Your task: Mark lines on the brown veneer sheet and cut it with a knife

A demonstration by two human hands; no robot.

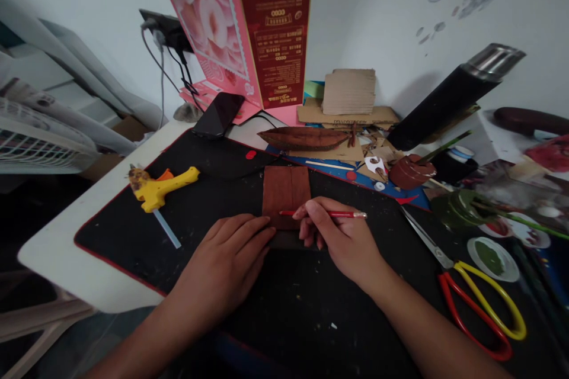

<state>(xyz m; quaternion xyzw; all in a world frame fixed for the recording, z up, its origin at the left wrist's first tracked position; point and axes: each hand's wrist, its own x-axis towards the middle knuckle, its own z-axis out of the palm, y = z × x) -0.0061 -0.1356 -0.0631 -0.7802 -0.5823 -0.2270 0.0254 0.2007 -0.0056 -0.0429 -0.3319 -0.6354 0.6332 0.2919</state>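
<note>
A reddish-brown rectangular piece (284, 186), perhaps painted card, lies flat on the black mat with a faint line down it. My left hand (233, 251) rests flat, fingers extended together, its fingertips at the piece's lower left edge. In my right hand (342, 237) a red pencil (342, 214) is pinched nearly level, its tip over the lower part of the brown piece. Whether the tip touches the surface I cannot tell. Beyond the piece sits a brown boat-shaped model (304, 138) with pointed ends.
A yellow glue gun (166, 186) lies at left, a black phone (219, 114) behind it. Scissors (448, 263) with red and yellow handles are at right, near paint jars (411, 172) and a black thermos (444, 103). Cardboard scraps (349, 92) and a pink box (213, 18) stand at the back.
</note>
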